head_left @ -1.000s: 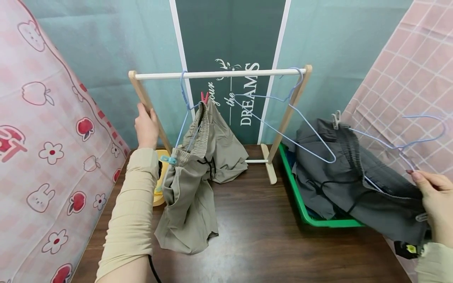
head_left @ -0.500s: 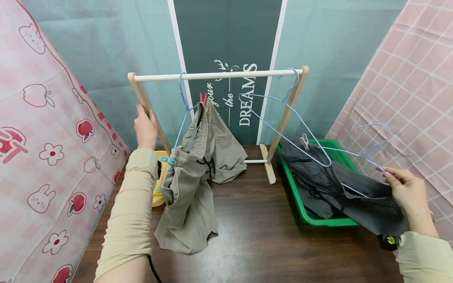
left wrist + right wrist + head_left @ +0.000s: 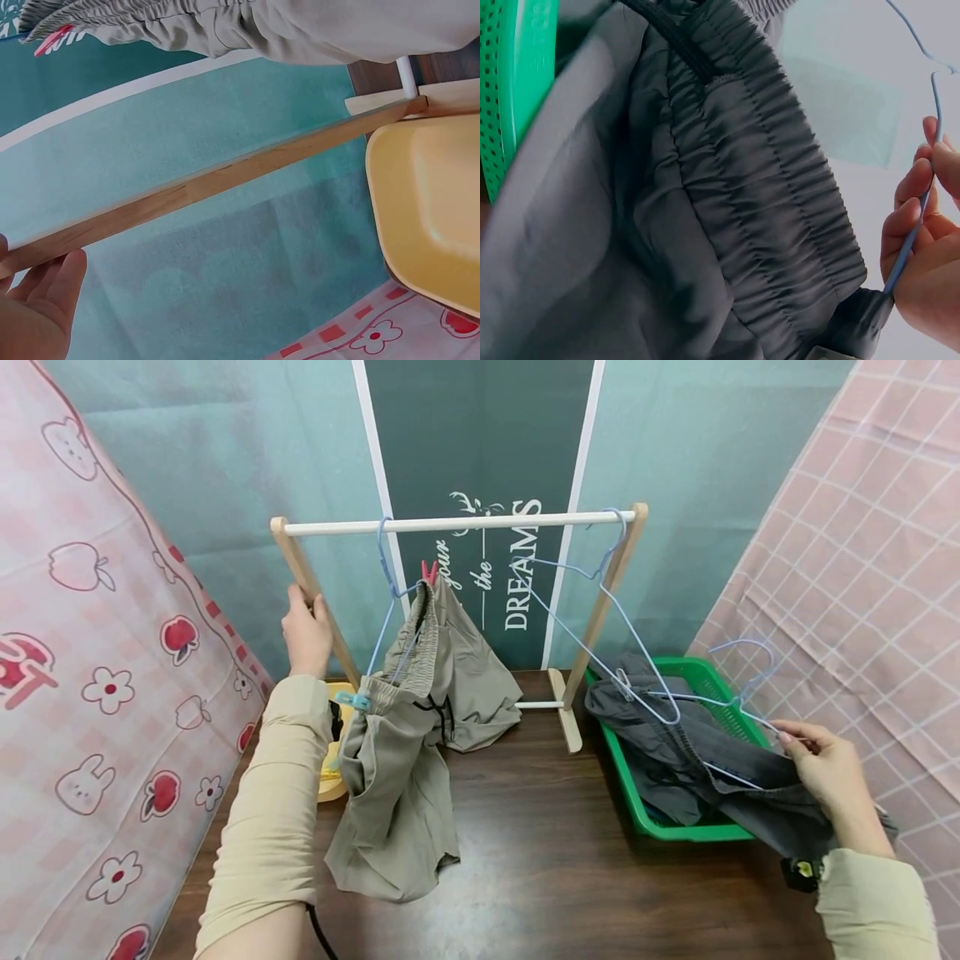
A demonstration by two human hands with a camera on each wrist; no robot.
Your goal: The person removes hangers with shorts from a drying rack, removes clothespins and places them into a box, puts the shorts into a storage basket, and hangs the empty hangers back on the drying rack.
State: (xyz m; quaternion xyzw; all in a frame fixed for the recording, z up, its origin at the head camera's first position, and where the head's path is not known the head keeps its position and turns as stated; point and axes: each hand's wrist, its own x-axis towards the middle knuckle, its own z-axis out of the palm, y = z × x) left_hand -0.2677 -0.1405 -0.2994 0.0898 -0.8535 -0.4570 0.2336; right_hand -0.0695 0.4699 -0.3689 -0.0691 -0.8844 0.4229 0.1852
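Observation:
My left hand (image 3: 307, 631) grips the left wooden post (image 3: 180, 191) of a small clothes rack with a white top rail (image 3: 480, 522). At the right, my right hand (image 3: 828, 772) pinches one arm of a blue wire hanger (image 3: 910, 236). Dark grey shorts (image 3: 697, 752) with an elastic waistband are clipped to that hanger and lie over the green basket (image 3: 637, 814). From the rail's left part hang khaki shorts (image 3: 408, 760), held on a hanger by a pink clothespin (image 3: 429, 572) and a blue clothespin (image 3: 352, 700). A bare blue hanger (image 3: 630, 627) hangs near the rail's right end.
A yellow tub (image 3: 390, 202) stands by the rack's left foot. The rack's right foot (image 3: 565, 710) is close to the basket. Printed cloths (image 3: 112, 693) enclose the wooden table (image 3: 540, 843) at the sides and back.
My right hand has moved left and slightly down with the hanger, bringing the dark grey shorts over the basket. My left hand stays on the post.

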